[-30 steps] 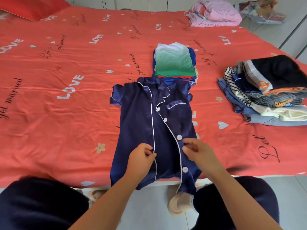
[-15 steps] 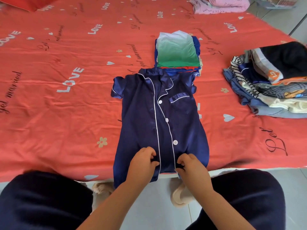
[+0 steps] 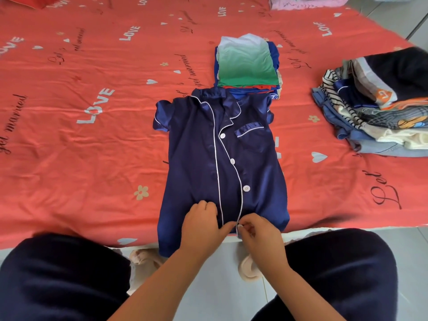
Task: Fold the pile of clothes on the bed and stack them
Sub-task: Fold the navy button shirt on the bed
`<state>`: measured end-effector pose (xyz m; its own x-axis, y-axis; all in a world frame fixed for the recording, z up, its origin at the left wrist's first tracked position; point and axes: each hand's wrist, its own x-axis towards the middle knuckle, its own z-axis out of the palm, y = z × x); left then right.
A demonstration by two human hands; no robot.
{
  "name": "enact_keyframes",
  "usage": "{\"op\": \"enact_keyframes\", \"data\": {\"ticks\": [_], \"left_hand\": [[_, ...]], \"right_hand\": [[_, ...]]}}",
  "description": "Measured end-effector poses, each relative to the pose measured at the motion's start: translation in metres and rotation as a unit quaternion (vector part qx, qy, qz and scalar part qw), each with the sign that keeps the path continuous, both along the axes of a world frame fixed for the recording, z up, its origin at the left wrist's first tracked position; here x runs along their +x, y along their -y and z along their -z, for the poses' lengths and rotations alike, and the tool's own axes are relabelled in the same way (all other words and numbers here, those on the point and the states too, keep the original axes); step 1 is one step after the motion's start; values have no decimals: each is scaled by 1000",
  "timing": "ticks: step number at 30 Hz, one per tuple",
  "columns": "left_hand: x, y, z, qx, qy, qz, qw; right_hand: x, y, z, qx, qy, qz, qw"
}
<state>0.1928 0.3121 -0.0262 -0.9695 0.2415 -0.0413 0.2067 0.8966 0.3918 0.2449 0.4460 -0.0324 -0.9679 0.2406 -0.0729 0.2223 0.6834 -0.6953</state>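
Note:
A navy satin pyjama shirt [image 3: 203,158] with white piping and white buttons lies face up on the red bed [image 3: 81,147], its hem hanging over the near edge. My left hand [image 3: 202,224] grips the left front panel near the hem. My right hand [image 3: 257,230] pinches the bottom of the button placket right beside it. Behind the collar stands a stack of folded clothes [image 3: 246,63] with a green-to-white top piece. A pile of unfolded clothes [image 3: 379,107] lies at the right.
Pink bedding [image 3: 305,1] lies at the far edge and a red pillow [image 3: 39,0] at the far left corner. My dark-clothed knees [image 3: 58,276] and slippered feet [image 3: 249,267] are on the tiled floor by the bed's edge.
Both hands slid down the shirt front from the middle buttons to the hem, and they now meet at the lowest part of the placket. The view tilted downward.

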Motion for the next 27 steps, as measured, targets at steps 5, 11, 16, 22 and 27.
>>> {"op": "enact_keyframes", "data": {"ticks": [5, 11, 16, 22, 27], "left_hand": [[-10, -8, -9, -12, 54, -30, 998], [-2, 8, -15, 225, 150, -63, 961], [14, 13, -18, 330, 235, -117, 907], [16, 12, -21, 397, 272, -165, 861], [15, 23, -25, 348, 109, -201, 909]], "right_hand": [[-7, 2, -13, -118, 22, 44, 992], [-7, 4, -16, -296, 90, 89, 947], [-9, 10, -16, -315, 92, 73, 942], [-6, 8, -17, -284, 102, 89, 949], [-2, -1, -19, -215, 102, 99, 966]]}}
